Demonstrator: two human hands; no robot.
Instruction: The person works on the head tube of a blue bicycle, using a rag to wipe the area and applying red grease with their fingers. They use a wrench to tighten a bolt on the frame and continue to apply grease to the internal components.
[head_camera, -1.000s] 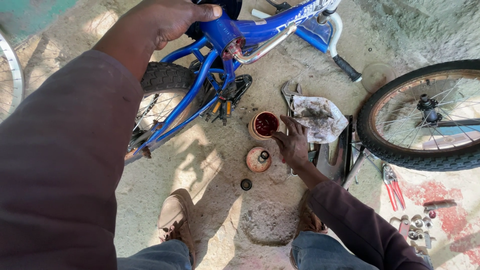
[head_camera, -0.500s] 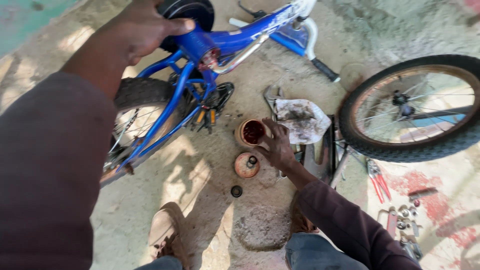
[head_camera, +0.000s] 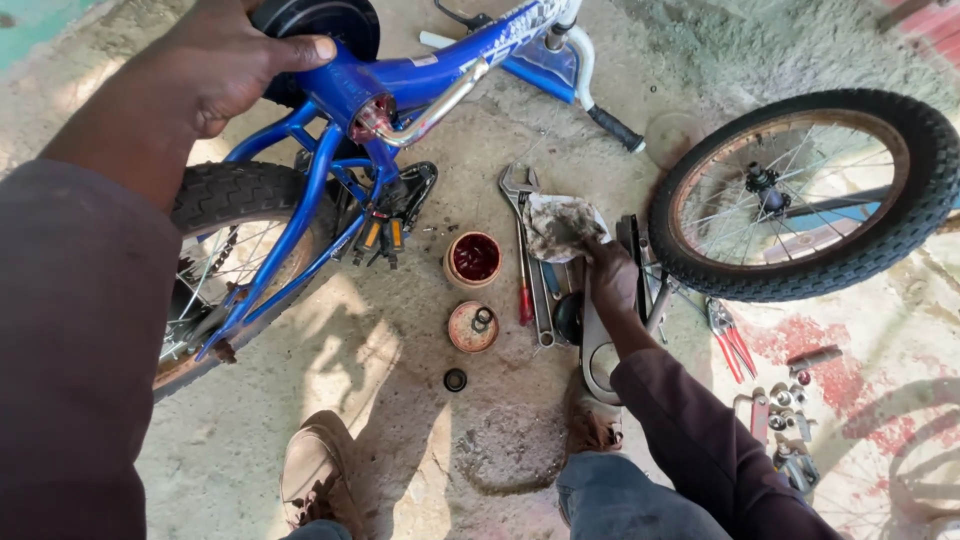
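The left hand (head_camera: 225, 70) is wrapped tight around the blue bicycle frame (head_camera: 400, 85) at the far left, thumb laid along the tube just beside its open, rust-coloured end, and its sleeve fills the near left of the view. The right hand (head_camera: 610, 275) reaches down to the concrete floor (head_camera: 400, 440) at the middle, fingers closed on the near edge of a dirty grey rag (head_camera: 560, 225); its fingertips are buried in the cloth, so how firmly it grips is hard to say. Just left of the rag lie an adjustable wrench (head_camera: 525, 250) and a red-handled screwdriver (head_camera: 523, 295), side by side and partly under the cloth. Under the wrist sit dark metal parts that I cannot make out clearly. Further left stand one open tin of red grease (head_camera: 473, 258) and, nearer, its lid (head_camera: 472, 327) with a small ring on it; one dark ring (head_camera: 455, 380) lies nearer still. The frame's pedal (head_camera: 385, 225) hangs between the tin and the mounted rear wheel (head_camera: 230, 270), which is cut off by the sleeve. To the right lies one loose wheel (head_camera: 800, 195), its far right edge out of view, with red-handled pliers (head_camera: 730, 335) just near it and a scatter of small nuts and fittings (head_camera: 785, 410) too small to count. Two brown shoes (head_camera: 315, 470) show at the near edge.
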